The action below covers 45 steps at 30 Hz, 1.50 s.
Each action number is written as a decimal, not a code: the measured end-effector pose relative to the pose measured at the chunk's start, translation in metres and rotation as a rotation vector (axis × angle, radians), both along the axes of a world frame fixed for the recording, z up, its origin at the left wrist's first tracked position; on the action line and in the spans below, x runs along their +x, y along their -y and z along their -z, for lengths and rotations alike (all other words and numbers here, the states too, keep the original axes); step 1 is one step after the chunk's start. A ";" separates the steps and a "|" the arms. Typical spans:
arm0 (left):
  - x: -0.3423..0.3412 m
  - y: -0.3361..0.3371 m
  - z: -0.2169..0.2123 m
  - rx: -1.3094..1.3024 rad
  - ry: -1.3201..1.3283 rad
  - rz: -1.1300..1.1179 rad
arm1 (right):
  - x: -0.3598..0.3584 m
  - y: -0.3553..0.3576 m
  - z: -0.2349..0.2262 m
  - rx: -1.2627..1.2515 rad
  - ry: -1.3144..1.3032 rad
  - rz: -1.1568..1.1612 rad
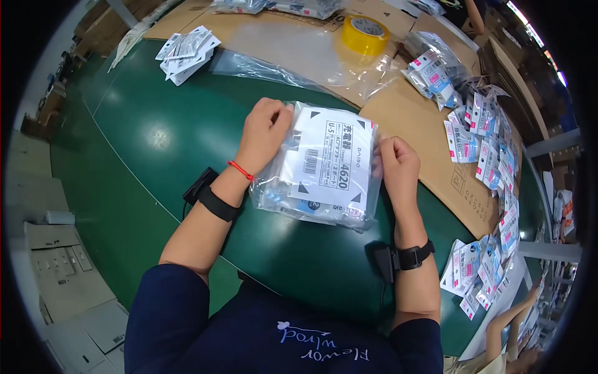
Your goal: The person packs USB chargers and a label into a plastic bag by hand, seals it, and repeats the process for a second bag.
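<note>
Mid-frame, our left hand [266,124] and right hand [398,163] pinch a crinkled clear bag [319,167] by its sides; flat cardboard [423,137] and round yellow tape [364,42] lie upper right.

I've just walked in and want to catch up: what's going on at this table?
A person has a clear bag at the green table, with the left hand gripping its upper left corner and the right hand at its right edge. A white printed sheet lies flat inside, with packages partly visible beneath it. Beyond are a roll of yellow tape and a pile of white cards; small packs are spread along the right.
</note>
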<state>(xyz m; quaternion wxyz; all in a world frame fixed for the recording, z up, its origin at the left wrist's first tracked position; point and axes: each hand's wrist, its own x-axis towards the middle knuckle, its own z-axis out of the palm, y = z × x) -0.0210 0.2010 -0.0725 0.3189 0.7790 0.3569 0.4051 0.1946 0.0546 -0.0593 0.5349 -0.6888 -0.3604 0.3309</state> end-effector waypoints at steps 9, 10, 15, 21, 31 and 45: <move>-0.004 0.001 0.004 0.049 -0.113 -0.173 | 0.002 -0.003 0.000 -0.019 0.536 0.049; -0.006 0.001 0.003 -0.080 -0.076 -0.132 | 0.009 -0.001 -0.003 -0.085 0.327 0.040; -0.011 -0.001 -0.007 -0.498 0.076 0.034 | -0.021 -0.006 -0.043 0.216 0.542 -0.031; -0.017 -0.004 0.007 -0.304 -0.023 0.094 | -0.082 -0.021 -0.039 0.086 1.217 -0.292; -0.019 -0.010 -0.024 -0.838 0.114 0.157 | -0.070 -0.016 -0.021 0.159 1.114 -0.200; -0.015 0.033 -0.023 -1.078 0.368 0.555 | -0.033 0.043 -0.003 0.477 -0.545 0.169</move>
